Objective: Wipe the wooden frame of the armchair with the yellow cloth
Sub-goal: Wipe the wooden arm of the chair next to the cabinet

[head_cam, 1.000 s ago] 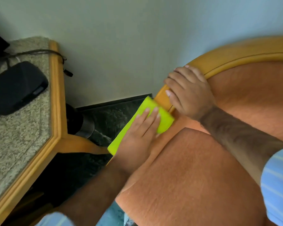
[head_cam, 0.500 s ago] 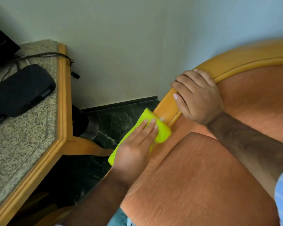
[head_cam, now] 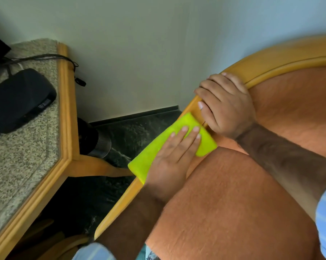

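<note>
Table [head_cam: 17,166]: speckled stone top, wooden edging, at left. Black device [head_cam: 17,100] resting on it; black cable [head_cam: 45,57] trailing over the edge. Dark floor [head_cam: 136,132] below; pale wall [head_cam: 139,44] behind.

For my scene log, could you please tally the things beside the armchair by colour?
Yellow: 1, the yellow cloth.
Black: 2, the black box and its cable.
Grey-speckled: 1, the side table.
Dark metallic: 1, the bin.
Total: 5.

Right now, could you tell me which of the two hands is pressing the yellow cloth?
The left hand, flat on the yellow cloth; the right hand grips the bare wooden frame.
</note>
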`<action>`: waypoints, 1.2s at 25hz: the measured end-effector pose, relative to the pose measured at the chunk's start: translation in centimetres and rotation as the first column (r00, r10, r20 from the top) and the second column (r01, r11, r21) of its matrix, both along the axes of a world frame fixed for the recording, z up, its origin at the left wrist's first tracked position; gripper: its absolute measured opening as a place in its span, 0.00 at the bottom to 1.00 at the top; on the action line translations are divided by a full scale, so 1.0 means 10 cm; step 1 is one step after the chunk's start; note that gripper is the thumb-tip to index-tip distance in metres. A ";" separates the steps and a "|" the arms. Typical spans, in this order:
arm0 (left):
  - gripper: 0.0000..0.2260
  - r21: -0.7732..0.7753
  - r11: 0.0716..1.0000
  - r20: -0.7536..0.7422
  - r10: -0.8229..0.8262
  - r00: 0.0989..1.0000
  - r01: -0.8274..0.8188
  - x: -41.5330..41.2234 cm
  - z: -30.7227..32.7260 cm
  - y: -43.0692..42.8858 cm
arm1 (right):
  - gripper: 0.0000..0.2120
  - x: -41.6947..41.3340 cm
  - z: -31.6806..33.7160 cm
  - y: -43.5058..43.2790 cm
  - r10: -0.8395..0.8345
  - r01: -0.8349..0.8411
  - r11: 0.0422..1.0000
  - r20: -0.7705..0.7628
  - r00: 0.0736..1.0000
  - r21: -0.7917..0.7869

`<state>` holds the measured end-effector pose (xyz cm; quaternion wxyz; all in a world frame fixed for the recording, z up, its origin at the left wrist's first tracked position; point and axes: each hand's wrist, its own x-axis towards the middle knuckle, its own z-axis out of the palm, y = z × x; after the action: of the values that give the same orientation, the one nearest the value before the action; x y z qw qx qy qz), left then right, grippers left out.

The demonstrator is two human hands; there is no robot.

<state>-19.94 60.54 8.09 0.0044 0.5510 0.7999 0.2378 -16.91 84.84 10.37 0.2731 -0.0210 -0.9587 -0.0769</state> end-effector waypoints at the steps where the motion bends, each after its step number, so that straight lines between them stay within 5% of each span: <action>1: 0.23 0.002 1.000 -0.014 0.011 1.000 -0.011 -0.02 0.01 0.12 | 0.17 -0.01 -0.01 0.00 0.005 -0.005 1.000 0.001 1.000 0.012; 4: 0.20 -0.046 0.999 -0.034 0.016 0.999 -0.018 0.03 -0.17 -0.22 | 0.17 0.02 0.02 0.03 0.017 -0.017 1.000 0.027 1.000 0.009; 10: 0.32 -0.276 0.960 -0.124 0.016 0.992 -0.050 0.15 -0.19 -0.67 | 0.17 0.01 -0.02 0.00 -0.009 0.009 1.000 -0.005 1.000 0.000; 14: 0.37 -0.193 0.976 -0.103 0.085 0.991 -0.104 -0.02 -0.05 -0.01 | 0.17 -0.01 -0.02 0.01 0.003 -0.002 1.000 -0.009 1.000 0.018; 21: 0.36 -0.350 0.936 -0.106 -0.003 0.994 -0.034 0.12 -0.13 -0.93 | 0.18 0.02 0.01 0.00 -0.021 0.022 1.000 0.017 1.000 -0.018; 27: 0.32 -0.117 0.991 0.058 0.066 0.996 -0.059 -0.13 0.07 0.01 | 0.18 0.00 -0.02 0.02 0.009 -0.009 1.000 0.037 0.999 -0.006; 30: 0.31 -0.255 0.967 0.018 0.027 0.999 -0.021 0.06 -0.02 -0.71 | 0.18 0.00 0.02 0.01 0.007 -0.006 1.000 0.040 0.999 -0.024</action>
<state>-19.29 53.45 7.85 0.0806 0.5336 0.8303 0.1390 -16.95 84.96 10.58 0.2540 -0.0195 -0.9648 -0.0650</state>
